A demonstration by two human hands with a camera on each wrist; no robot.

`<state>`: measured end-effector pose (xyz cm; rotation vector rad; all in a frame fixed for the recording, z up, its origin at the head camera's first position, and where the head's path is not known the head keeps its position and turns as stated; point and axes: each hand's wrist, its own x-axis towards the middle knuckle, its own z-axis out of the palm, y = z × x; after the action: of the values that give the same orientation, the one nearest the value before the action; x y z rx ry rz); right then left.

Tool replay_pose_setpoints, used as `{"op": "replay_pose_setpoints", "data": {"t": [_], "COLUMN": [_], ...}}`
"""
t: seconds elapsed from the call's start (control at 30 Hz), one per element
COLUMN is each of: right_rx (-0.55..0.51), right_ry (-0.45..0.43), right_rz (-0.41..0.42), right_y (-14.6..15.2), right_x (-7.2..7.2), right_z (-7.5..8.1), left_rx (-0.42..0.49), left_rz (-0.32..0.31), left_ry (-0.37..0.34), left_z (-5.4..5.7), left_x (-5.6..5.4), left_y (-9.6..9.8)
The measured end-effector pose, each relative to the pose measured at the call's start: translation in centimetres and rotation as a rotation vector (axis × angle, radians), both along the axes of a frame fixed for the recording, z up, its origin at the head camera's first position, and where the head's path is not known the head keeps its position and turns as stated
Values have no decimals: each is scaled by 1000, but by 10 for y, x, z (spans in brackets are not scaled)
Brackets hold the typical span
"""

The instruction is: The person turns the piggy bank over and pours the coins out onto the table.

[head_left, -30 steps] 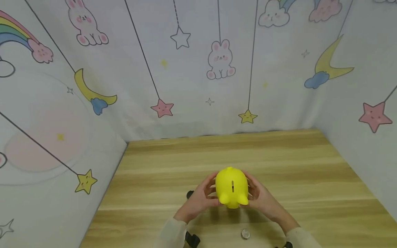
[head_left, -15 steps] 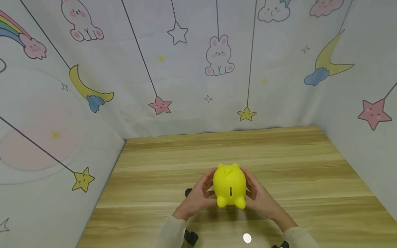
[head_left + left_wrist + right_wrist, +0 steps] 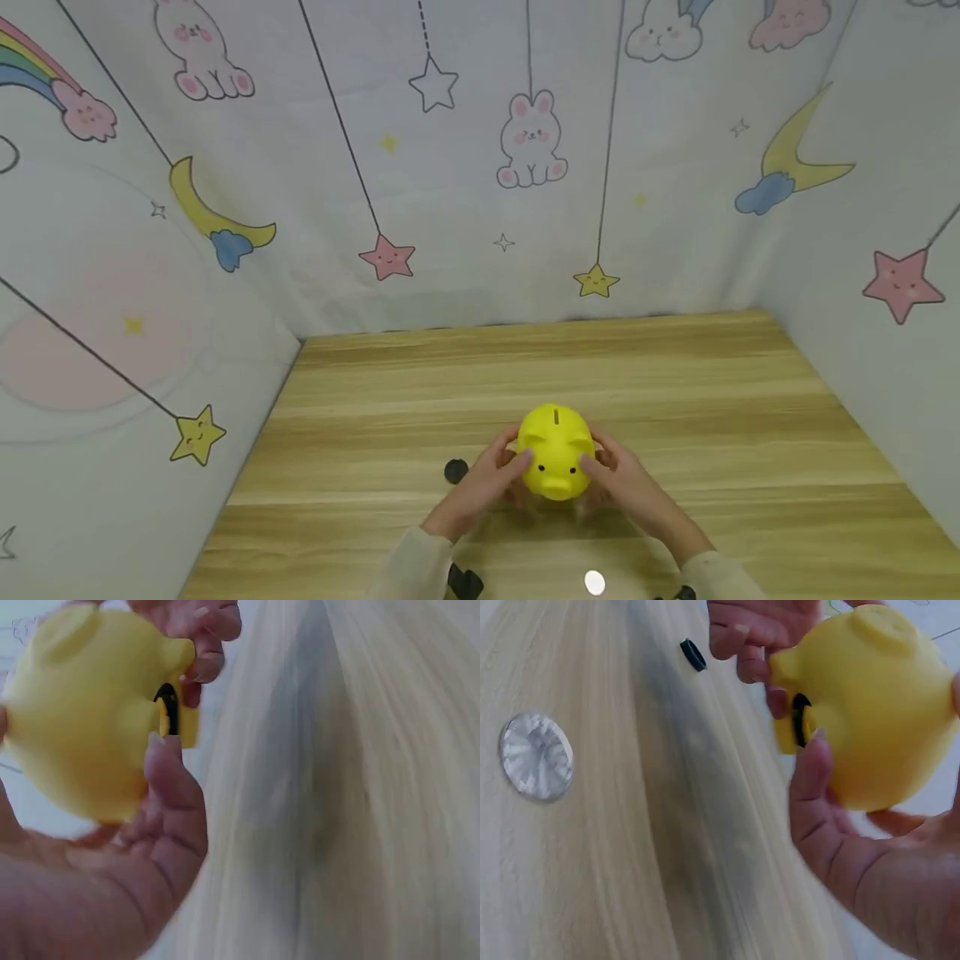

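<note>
Currently, on my remote feed, the yellow piggy bank (image 3: 557,457) sits between the person's two hands near the middle of the head view, its snout and two black eyes turned toward the wearer and the coin slot (image 3: 557,416) uppermost. Left hand (image 3: 483,482): holding the bank by one side, fingers curved round it, thumb on the front. Right hand (image 3: 628,483): holding the other side in much the same way. From both wrist cameras I read the bank as lifted clear of the table (image 3: 375,396) (a dark hole (image 3: 800,720) shows on its underside, between the stubby feet). A clear, round disc (image 3: 536,757) lies on the wood, nearer the wearer than the bank; the head view shows it only as a bright spot. A small dark cap (image 3: 456,471) rests just beside the left hand, on its outer side. Behind, I note a white cloth (image 3: 465,192) printed with rabbits, stars and moons.
</note>
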<state>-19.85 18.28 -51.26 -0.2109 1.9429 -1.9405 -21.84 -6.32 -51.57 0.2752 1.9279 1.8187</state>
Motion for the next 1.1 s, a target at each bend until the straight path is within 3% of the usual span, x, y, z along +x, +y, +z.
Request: {"op": "replay_pose_setpoints", "data": {"t": [0.13, 0.23, 0.33, 0.77, 1.1], "right_rx": [44, 98, 138, 53, -35], "right_ry": [-160, -222, -242, -87, -41], "right_rz": [28, 23, 3, 8, 9], "right_y": [-10, -13, -14, -1, -1], "right_x": [1, -2, -3, -1, 2], "right_z": [8, 12, 13, 4, 2], "left_rx": [-122, -198, -214, -46, 36], "left_rz": [44, 52, 62, -22, -34], "left_ry": [-82, -113, -139, -66, 19], "left_z": [8, 12, 11, 5, 3], "left_x": [5, 3, 2, -3, -2], "left_y": [7, 11, 12, -4, -6]}}
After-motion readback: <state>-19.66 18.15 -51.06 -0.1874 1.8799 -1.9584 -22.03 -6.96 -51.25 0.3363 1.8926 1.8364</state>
